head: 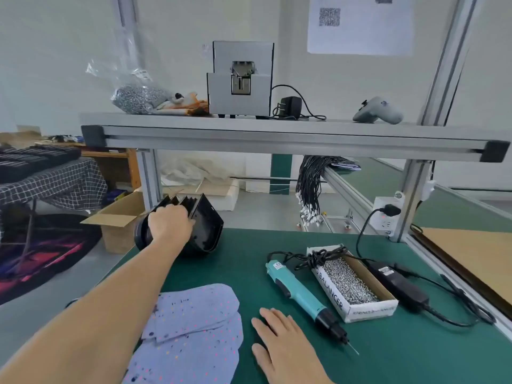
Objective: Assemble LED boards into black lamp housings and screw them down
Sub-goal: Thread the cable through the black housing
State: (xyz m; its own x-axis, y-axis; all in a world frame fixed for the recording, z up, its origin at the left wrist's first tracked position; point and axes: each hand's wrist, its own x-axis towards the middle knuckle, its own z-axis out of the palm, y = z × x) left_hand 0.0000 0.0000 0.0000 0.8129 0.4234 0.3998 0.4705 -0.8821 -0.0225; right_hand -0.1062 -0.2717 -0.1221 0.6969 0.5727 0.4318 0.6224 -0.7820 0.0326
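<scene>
Risk at the far left corner of the tabletop (388,356): left hand (170,224) curled around the finned back of 1 black lamp housing (206,228), tilted, open face toward the right, lower edge apparently on or just above the mat beside the drop to the floor. Could slip from the fins or tip off that edge if dragged carelessly. Right hand (279,342) flat, fingers straight, holding nothing, just beside the teal electric screwdriver (302,295); could nudge it, bit first. Open box of screws (350,284) near; cable snag could spill it. No LED board visible.
</scene>
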